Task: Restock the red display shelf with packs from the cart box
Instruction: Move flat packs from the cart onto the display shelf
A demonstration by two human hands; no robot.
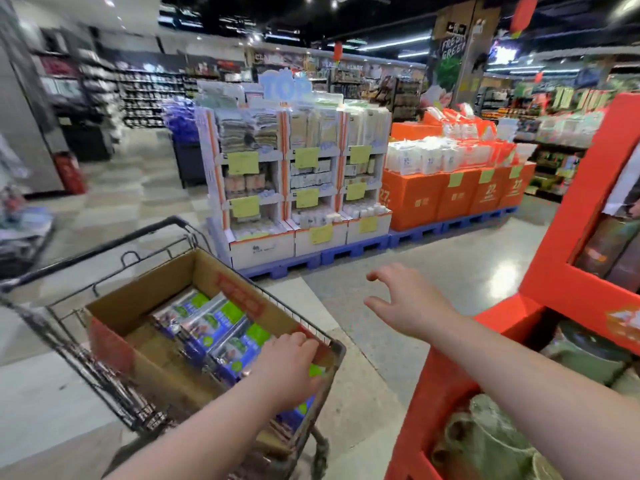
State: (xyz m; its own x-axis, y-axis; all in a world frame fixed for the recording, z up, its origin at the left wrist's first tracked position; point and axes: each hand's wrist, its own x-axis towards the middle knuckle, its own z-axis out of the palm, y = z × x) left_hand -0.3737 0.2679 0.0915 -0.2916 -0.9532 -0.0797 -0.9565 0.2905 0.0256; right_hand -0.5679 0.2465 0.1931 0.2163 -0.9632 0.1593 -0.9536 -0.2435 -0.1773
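Note:
A brown cardboard box sits in a dark wire shopping cart at lower left. Several purple-and-green packs lie inside the box. My left hand reaches into the box at its near right corner, fingers curled over a pack there; whether it grips the pack is unclear. My right hand hovers over the floor between the cart and the red display shelf, fingers spread, holding nothing. The shelf stands at the right with dark and green packs in it.
A white cardboard display on blue pallets stands ahead. Orange boxes topped with white packs sit to its right. Store aisles fill the background. Grey tiled floor lies between the cart and the displays.

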